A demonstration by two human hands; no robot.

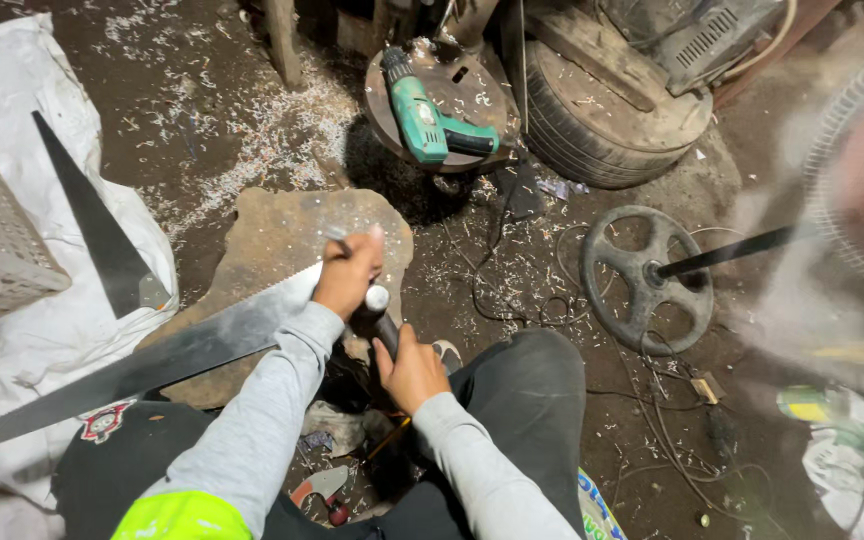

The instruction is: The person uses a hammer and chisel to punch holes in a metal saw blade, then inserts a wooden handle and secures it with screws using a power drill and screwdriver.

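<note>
On the dirt floor of a cluttered workshop, strewn with pale metal shavings, the person sat with legs apart over a flat brownish stone slab point(272, 235). Across the slab lay a long saw blade point(167, 355), running from the lower left up to the left hand point(349, 275), which was closed around the blade's toothed end, fingers curled and the thumb raised. Just beside it and slightly lower, the right hand point(414, 368) was wrapped tight around the dark handle of a hammer-like tool point(380, 318) whose pale rounded head stood close to the blade, near the left hand; whether it touched the metal could not be told. The teeth near the grip looked formed, so some work on the blade seemed done, though how much of its length was left could not be judged. A second dark triangular blade point(102, 235) lay apart on white sacking point(42, 330) at left. Farther off, a green power drill point(427, 120) rested on a round metal disc, near an old tyre point(602, 130) and a black wheel-shaped fan base point(647, 280).
</note>
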